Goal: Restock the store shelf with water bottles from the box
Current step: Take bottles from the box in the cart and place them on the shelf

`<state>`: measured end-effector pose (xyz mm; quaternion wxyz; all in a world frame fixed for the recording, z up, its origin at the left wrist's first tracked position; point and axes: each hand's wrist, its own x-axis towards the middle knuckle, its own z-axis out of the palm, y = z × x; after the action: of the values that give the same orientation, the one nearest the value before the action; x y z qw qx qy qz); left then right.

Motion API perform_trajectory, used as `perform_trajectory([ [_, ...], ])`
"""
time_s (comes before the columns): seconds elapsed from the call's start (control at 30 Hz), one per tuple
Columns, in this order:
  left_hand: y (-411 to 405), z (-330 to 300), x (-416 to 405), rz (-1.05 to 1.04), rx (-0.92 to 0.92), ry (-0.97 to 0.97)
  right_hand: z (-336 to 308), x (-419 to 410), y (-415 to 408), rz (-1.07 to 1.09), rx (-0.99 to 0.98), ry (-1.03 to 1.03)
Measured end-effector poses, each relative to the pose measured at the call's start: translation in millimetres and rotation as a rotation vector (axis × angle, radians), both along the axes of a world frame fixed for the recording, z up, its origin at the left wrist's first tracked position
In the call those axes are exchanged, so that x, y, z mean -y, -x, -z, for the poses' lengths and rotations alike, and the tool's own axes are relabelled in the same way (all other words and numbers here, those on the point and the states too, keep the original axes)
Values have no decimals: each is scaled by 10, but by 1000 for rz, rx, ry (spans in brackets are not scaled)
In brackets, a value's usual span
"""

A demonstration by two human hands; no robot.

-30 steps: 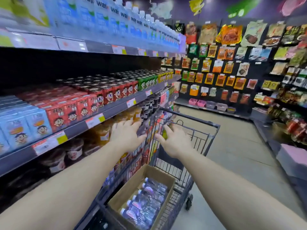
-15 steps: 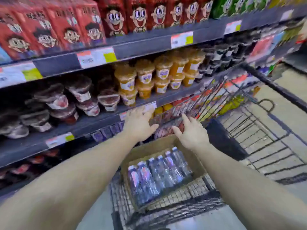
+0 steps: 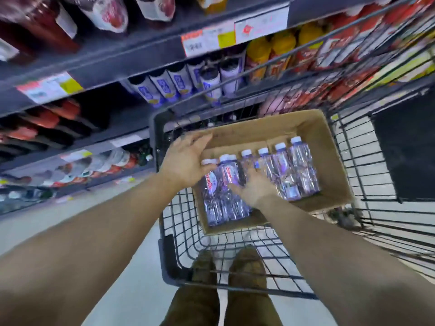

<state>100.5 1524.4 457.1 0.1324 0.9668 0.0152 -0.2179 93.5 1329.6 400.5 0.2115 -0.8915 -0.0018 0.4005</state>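
Shop aisle, stocked shelves (image 3: pixel 131 55), price tags (image 3: pixel 207 40), cart (image 3: pixel 367 184)

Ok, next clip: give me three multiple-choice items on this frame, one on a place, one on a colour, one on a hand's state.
1. Where does the cardboard box sit?
A. on the floor
B. inside the shopping cart
C. on a shelf

2. What colour are the caps of the water bottles?
A. white
B. red
C. green

3. What is the left hand doing?
A. gripping the cart's handle
B. holding a bottle lifted out of the box
C. reaching into the box, fingers spread over the leftmost bottles

Answers: 1 B, the cart's wire walls surround the box. 2 A, every visible cap is white. 3 C, its fingers are straight, with no bottle lifted; the right hand lies on the bottles beside it.
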Motion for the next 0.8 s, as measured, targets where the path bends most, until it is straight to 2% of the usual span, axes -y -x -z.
perform_trajectory([
  [0.1,129,190,-66,-17,-46,23,264,-151,184,26,-62,-28],
  [0.27,175,278,-114,-17,-42,81,354,-175,240,117,-49,-87],
  [0.47,87,120,-58,-124,-114,176,-1,-153,153,182,151,-117],
  [0.6,-8,19,10,-355,-234,465,-365,-218,54,165,278,-230],
  [0.7,-68,-6,31,-488,-249,721,-562,-314,14,141,354,-289],
  [0.8,-102,-28,19,-554,-244,854,-670,-383,18,122,382,-307],
])
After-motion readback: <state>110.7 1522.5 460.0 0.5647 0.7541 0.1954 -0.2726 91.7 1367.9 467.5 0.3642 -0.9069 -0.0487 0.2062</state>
